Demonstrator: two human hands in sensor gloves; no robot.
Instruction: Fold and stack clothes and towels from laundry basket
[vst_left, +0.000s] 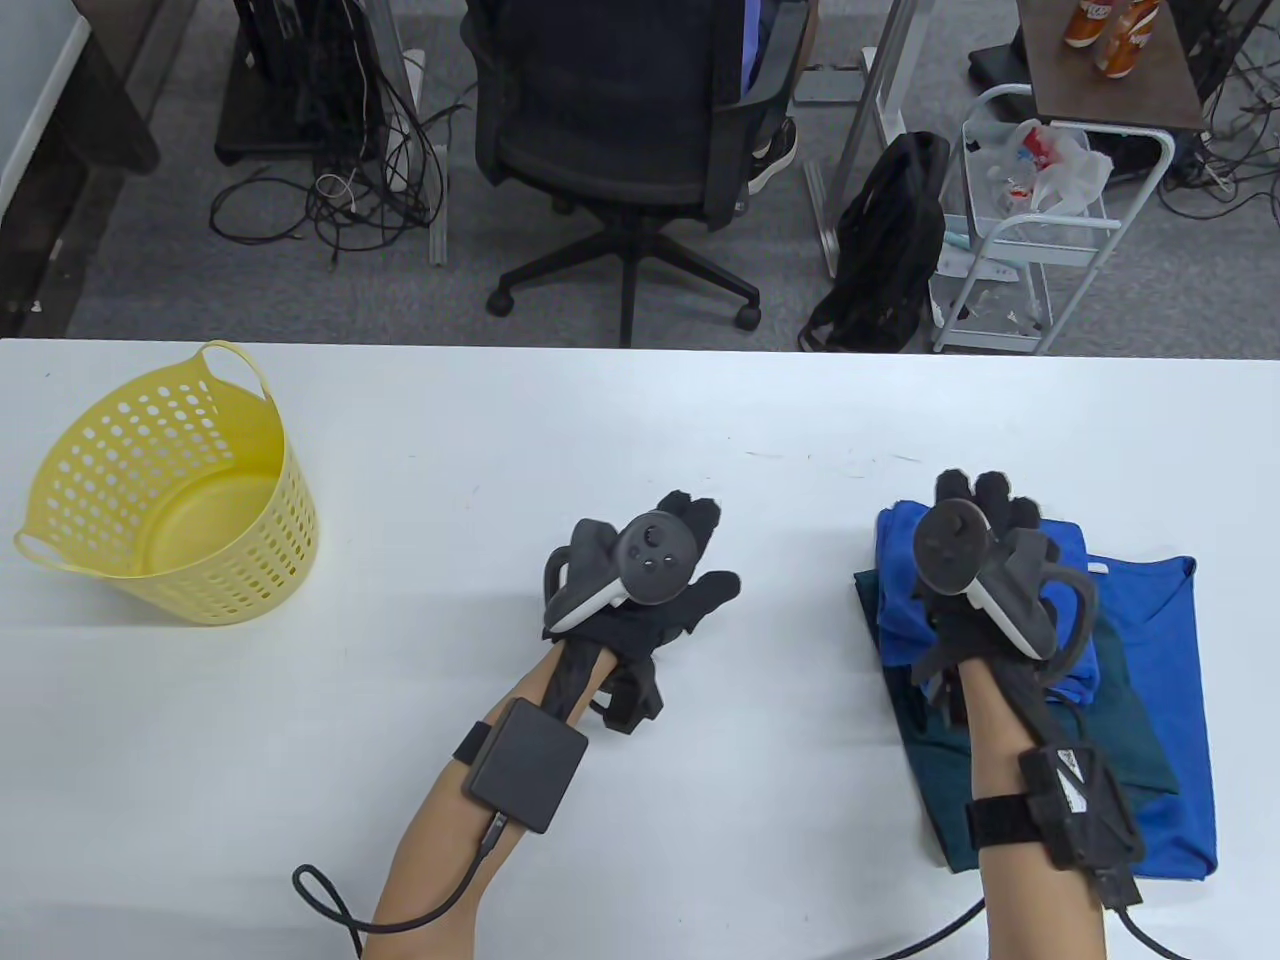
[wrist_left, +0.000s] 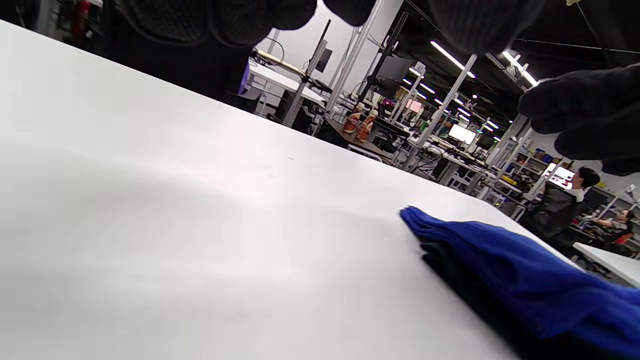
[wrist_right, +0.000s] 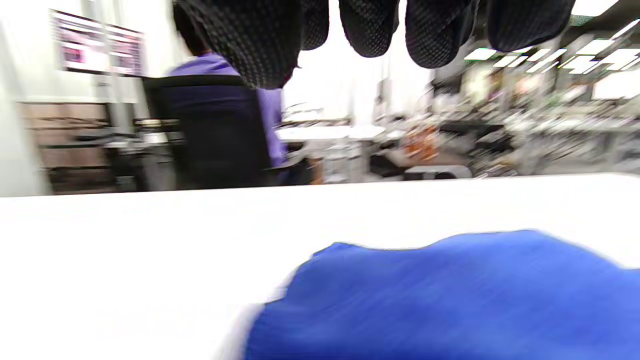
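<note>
A stack of folded clothes (vst_left: 1150, 690) lies at the table's right: a blue shirt at the bottom, a dark teal piece (vst_left: 1130, 740) on it, and a folded blue piece (vst_left: 900, 600) on top. My right hand (vst_left: 985, 510) hovers over the top piece's far edge with fingers relaxed, holding nothing. In the right wrist view its fingertips (wrist_right: 370, 30) hang above the blue cloth (wrist_right: 450, 300). My left hand (vst_left: 690, 545) is over bare table left of the stack, fingers spread. The left wrist view shows the stack's corner (wrist_left: 500, 265).
A yellow perforated laundry basket (vst_left: 250, 560) stands at the table's left, with nothing visible inside. Beyond the table's far edge are an office chair (vst_left: 610, 130), a black backpack (vst_left: 885, 245) and a white cart (vst_left: 1040, 230).
</note>
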